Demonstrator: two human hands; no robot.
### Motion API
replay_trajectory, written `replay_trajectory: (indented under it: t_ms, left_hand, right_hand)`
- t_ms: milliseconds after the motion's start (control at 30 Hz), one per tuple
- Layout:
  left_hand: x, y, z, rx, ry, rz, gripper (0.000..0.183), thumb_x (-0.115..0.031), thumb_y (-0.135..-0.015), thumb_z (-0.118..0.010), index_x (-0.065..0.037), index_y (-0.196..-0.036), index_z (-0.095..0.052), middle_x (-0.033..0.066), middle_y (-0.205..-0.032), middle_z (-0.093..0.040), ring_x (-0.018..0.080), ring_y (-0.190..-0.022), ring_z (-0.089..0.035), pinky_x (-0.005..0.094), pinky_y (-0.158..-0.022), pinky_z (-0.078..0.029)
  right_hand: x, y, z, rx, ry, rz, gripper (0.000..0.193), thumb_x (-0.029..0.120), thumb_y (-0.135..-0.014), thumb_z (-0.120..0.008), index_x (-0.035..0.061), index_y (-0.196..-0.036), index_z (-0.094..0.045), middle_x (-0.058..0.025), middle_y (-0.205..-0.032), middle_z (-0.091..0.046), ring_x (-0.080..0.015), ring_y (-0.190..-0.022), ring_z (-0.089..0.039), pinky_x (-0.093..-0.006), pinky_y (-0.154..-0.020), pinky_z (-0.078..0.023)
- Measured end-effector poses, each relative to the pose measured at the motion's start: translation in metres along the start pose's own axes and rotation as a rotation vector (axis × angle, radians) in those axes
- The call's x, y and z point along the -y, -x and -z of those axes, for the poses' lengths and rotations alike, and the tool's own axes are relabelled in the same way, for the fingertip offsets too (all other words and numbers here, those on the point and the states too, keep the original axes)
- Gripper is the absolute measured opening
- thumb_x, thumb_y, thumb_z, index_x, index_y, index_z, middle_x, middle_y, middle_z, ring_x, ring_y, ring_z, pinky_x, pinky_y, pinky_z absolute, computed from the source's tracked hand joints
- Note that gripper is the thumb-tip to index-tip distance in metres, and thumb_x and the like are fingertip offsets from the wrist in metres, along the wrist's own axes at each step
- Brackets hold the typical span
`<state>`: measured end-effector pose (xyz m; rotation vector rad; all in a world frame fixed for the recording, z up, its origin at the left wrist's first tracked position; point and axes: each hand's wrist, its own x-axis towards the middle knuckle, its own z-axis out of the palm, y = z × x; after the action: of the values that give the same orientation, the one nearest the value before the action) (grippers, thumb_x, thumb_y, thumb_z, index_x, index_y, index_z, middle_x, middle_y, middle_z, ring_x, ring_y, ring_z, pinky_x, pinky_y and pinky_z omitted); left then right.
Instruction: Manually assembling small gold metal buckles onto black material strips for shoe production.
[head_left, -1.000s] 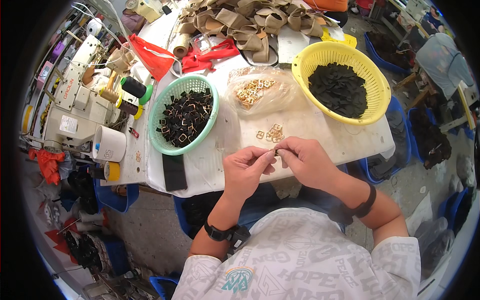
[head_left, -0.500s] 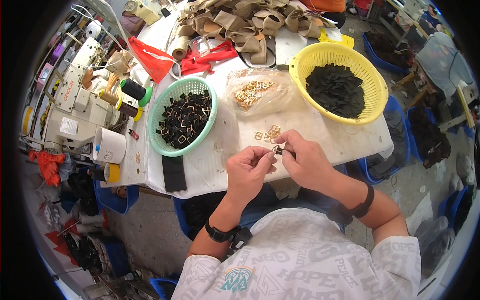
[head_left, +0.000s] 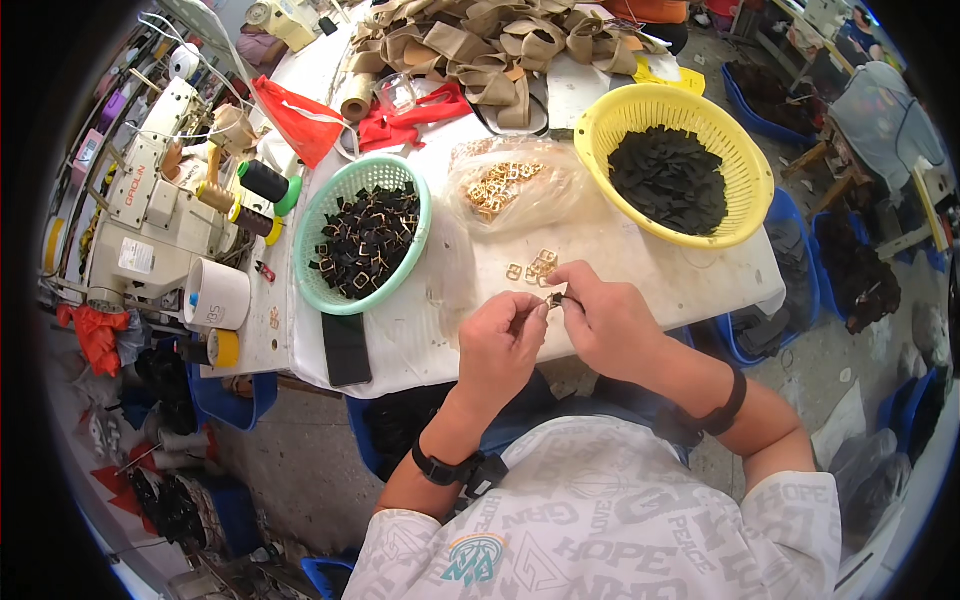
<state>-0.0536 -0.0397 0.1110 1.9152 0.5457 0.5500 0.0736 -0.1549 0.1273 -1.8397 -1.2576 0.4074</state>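
Observation:
My left hand (head_left: pixel 499 340) and my right hand (head_left: pixel 610 318) meet over the front edge of the table, thumbs and fingertips pinched together. Between them is a small black fabric tab (head_left: pixel 556 299) with a bit of gold metal, seemingly a buckle; the fingers hide most of it. Just beyond the fingertips lie several loose gold buckles (head_left: pixel 543 264). Farther back, a clear plastic bag (head_left: pixel 570 190) holds more gold buckles (head_left: pixel 505 188). To the left, a mint-green basket (head_left: pixel 425 215) contains black tabs fitted with gold buckles. A yellow basket (head_left: pixel 752 190) on the right holds plain black fabric pieces (head_left: pixel 668 180).
A phone (head_left: pixel 346 350) lies by the green basket. Tan fabric pieces (head_left: pixel 490 50) are heaped at the table's far end, near a red cloth (head_left: pixel 420 115). On the left stand a sewing machine (head_left: pixel 140 215), thread spools (head_left: pixel 265 182) and a white cup (head_left: pixel 218 293). Blue bins (head_left: pixel 790 330) sit on the floor.
Both hands stay nearly in place, their fingertips shifting slightly around the tab. The buckle seen between them before is now more covered. The whole view has shifted a little.

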Motion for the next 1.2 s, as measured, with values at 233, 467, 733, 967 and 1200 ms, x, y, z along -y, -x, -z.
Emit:
replay_trajectory:
  t_ms: [233, 467, 733, 967, 1200]
  left_hand:
    - [0.013, -0.004, 0.001, 0.091, 0.347, 0.106, 0.011, -0.003, -0.09, -0.059, 0.004, -0.096, -0.063, 0.0091, -0.091, -0.067, 0.0127, -0.08, -0.066, 0.024, -0.064, -0.055]
    - [0.01, -0.007, -0.002, -0.009, 0.494, 0.3, 0.01, -0.001, -0.087, -0.06, 0.007, -0.091, -0.063, 0.012, -0.08, -0.067, 0.0166, -0.069, -0.067, 0.0274, -0.064, -0.057]
    - [0.014, -0.01, 0.006, -0.017, 0.663, 0.41, 0.01, -0.002, -0.086, -0.063, 0.007, -0.088, -0.062, 0.0135, -0.079, -0.067, 0.0188, -0.068, -0.068, 0.0267, -0.061, -0.056]
    - [0.015, -0.009, 0.003, -0.023, 0.681, 0.402, 0.008, -0.002, -0.085, -0.063, 0.006, -0.087, -0.063, 0.0145, -0.079, -0.068, 0.0203, -0.068, -0.069, 0.0279, -0.061, -0.057]
    - [0.017, -0.009, 0.003, -0.051, 0.665, 0.373, 0.007, -0.002, -0.085, -0.063, 0.005, -0.087, -0.063, 0.0146, -0.078, -0.068, 0.0202, -0.068, -0.069, 0.0288, -0.062, -0.057]
  right_hand:
    - [-0.007, -0.004, 0.007, 0.201, -0.036, -0.024, 0.034, 0.002, -0.089, -0.047, 0.0044, -0.122, -0.042, -0.0212, -0.08, -0.062, -0.039, -0.075, -0.062, -0.0438, -0.066, -0.047]
    - [-0.015, -0.004, 0.004, 0.148, -0.264, -0.072, 0.029, 0.003, -0.09, -0.047, 0.0011, -0.119, -0.045, -0.0173, -0.078, -0.062, -0.0292, -0.067, -0.063, -0.0382, -0.065, -0.049]
    - [-0.025, 0.003, 0.003, 0.096, -0.639, -0.272, 0.015, -0.001, -0.089, -0.052, -0.0049, -0.104, -0.056, -0.01, -0.081, -0.064, -0.0104, -0.061, -0.059, -0.0245, -0.057, -0.049]
    - [-0.026, 0.004, -0.003, 0.082, -0.671, -0.267, 0.015, -0.001, -0.09, -0.051, -0.0048, -0.105, -0.056, -0.0088, -0.081, -0.064, -0.0089, -0.06, -0.058, -0.0226, -0.055, -0.049]
    - [-0.029, 0.005, 0.005, 0.069, -0.682, -0.34, 0.016, 0.005, -0.094, -0.049, -0.0021, -0.105, -0.057, -0.0079, -0.083, -0.065, -0.0091, -0.06, -0.059, -0.0212, -0.053, -0.047]
